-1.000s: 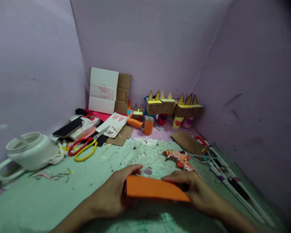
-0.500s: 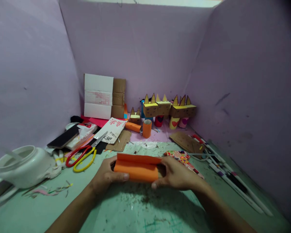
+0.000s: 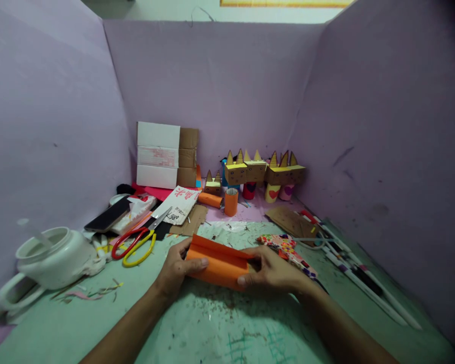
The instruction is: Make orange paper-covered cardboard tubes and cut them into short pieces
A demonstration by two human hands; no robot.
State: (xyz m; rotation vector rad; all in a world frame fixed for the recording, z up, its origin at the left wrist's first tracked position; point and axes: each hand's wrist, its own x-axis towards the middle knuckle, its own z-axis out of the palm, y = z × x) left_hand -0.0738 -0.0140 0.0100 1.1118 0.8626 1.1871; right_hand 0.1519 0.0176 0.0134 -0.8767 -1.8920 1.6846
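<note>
Between both hands, above the middle of the green table, is a cardboard tube with orange paper (image 3: 218, 265) around it. One edge of the paper stands up as a loose flap along the far side. My left hand (image 3: 180, 265) grips the left end, its thumb pressed on the near face of the paper. At the right end, my right hand (image 3: 267, 270) grips the tube, thumb in front and fingers behind; brown cardboard shows there. The roll tilts down to the right. Just behind my right hand lies a floral-patterned tool (image 3: 288, 247) that looks like a glue gun.
Scissors (image 3: 136, 245) with red and yellow handles and a white pot (image 3: 56, 258) are at left. Behind stand an orange tube (image 3: 231, 202) and several cardboard animal heads (image 3: 236, 173) on coloured tubes. Markers (image 3: 364, 285) lie at right; purple walls (image 3: 212, 81) enclose the table.
The orange-wrapped tube has gone from nearly level to sloping down to the right, its left end raised. My left thumb lies further over the paper. The camera view has shifted slightly.
</note>
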